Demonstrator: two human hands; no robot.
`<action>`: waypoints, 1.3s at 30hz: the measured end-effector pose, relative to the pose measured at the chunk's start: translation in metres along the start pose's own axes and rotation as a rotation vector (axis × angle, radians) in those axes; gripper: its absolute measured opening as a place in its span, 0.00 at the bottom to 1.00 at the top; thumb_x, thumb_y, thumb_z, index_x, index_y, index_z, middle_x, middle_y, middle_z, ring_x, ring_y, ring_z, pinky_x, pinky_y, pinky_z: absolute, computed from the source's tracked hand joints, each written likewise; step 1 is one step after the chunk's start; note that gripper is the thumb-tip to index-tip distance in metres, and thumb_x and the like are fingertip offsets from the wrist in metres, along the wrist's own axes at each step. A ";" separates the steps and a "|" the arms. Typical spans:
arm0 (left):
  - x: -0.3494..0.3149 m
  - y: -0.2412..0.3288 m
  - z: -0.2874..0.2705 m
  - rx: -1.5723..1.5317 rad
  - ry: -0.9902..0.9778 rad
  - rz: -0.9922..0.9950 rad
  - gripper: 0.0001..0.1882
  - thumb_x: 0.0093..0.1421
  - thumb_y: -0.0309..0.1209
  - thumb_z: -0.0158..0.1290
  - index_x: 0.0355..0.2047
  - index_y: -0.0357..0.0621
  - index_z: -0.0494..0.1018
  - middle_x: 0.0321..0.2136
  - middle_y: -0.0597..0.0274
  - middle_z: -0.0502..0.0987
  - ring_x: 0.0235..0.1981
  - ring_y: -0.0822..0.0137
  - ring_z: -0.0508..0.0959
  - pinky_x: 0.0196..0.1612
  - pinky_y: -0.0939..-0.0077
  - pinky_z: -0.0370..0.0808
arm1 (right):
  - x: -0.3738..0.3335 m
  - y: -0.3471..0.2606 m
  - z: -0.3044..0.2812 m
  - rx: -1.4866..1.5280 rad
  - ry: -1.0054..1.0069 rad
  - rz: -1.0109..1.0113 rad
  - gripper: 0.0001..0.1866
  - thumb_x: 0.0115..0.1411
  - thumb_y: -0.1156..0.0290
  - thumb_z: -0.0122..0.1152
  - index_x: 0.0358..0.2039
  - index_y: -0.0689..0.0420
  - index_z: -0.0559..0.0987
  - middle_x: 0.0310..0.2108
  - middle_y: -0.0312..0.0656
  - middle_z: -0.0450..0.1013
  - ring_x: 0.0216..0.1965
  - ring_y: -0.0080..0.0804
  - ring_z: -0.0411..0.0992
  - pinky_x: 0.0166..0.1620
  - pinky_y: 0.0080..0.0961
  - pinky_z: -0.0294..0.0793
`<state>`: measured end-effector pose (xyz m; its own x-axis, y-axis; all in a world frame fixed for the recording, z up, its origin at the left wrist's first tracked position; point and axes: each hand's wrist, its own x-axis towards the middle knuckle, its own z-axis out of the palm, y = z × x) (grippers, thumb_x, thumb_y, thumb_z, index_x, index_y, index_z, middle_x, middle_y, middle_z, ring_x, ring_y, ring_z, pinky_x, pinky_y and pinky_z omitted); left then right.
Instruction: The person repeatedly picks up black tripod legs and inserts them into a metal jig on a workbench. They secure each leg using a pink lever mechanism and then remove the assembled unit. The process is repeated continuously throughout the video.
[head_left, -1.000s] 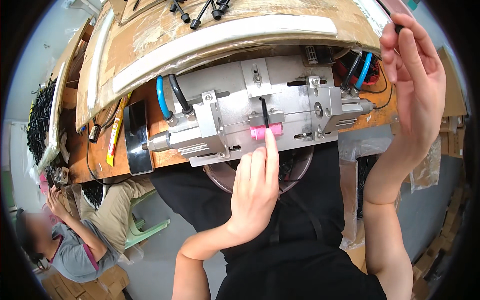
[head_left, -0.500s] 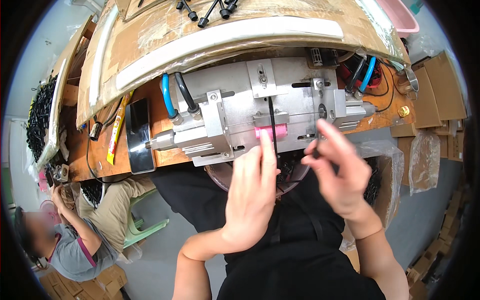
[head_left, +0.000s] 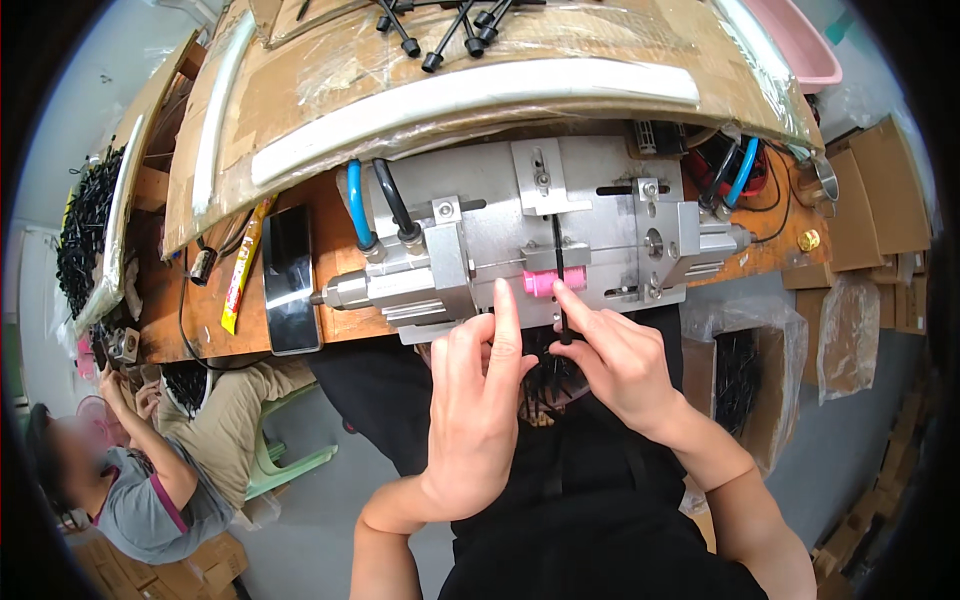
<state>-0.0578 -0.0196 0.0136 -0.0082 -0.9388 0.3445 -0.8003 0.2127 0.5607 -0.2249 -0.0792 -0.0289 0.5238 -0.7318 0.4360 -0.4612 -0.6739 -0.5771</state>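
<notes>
At the front edge of the metal plate [head_left: 610,225], the right hand [head_left: 625,370] has its thumb and pointing finger pinched on a thin black stick [head_left: 566,328]. Left of this grip, across a small gap, the left hand [head_left: 475,400] points one finger straight out; the others are bent, and I cannot tell if they hold anything. Below the grip hangs a bunch of black sticks [head_left: 548,385]. Just ahead of the grip, a pink block [head_left: 540,283] sits near the plate's edge, with a black rod [head_left: 558,240] lying across it. Out to the sides, a left metal block [head_left: 450,265] and a right metal block [head_left: 660,230] stand like walls, with flat room between each one and the rod. Farthest ahead, a cardboard board [head_left: 300,90] runs along the plate's back. The held stick looks dark and straight. It lines up with the rod, but a fingertip hides whether they join.
</notes>
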 end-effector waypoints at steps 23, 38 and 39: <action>0.151 -0.049 -0.071 0.108 0.101 0.297 0.21 0.52 0.18 0.58 0.48 0.45 0.76 0.29 0.63 0.72 0.31 0.71 0.71 0.38 0.76 0.71 | 0.292 0.053 -0.151 0.364 -0.145 0.042 0.14 0.61 0.62 0.64 0.38 0.61 0.81 0.32 0.45 0.79 0.28 0.25 0.74 0.30 0.15 0.73; 0.004 0.007 0.054 0.418 -0.008 0.144 0.35 0.49 0.19 0.53 0.60 0.26 0.63 0.35 0.58 0.69 0.33 0.65 0.69 0.38 0.74 0.70 | 0.133 0.036 -0.164 0.954 0.338 0.001 0.14 0.69 0.64 0.54 0.48 0.61 0.77 0.40 0.47 0.78 0.37 0.31 0.76 0.35 0.21 0.74; 0.004 0.008 0.054 0.423 -0.012 0.145 0.35 0.50 0.19 0.53 0.61 0.26 0.63 0.35 0.58 0.69 0.33 0.65 0.69 0.38 0.74 0.70 | 0.123 0.044 -0.165 0.860 0.461 0.013 0.15 0.68 0.66 0.55 0.51 0.60 0.77 0.41 0.47 0.77 0.36 0.28 0.74 0.34 0.18 0.70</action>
<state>-0.0969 -0.0363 -0.0208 -0.1430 -0.9110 0.3868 -0.9651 0.2150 0.1494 -0.2992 -0.2151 0.1137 0.1063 -0.8296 0.5481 0.3109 -0.4959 -0.8108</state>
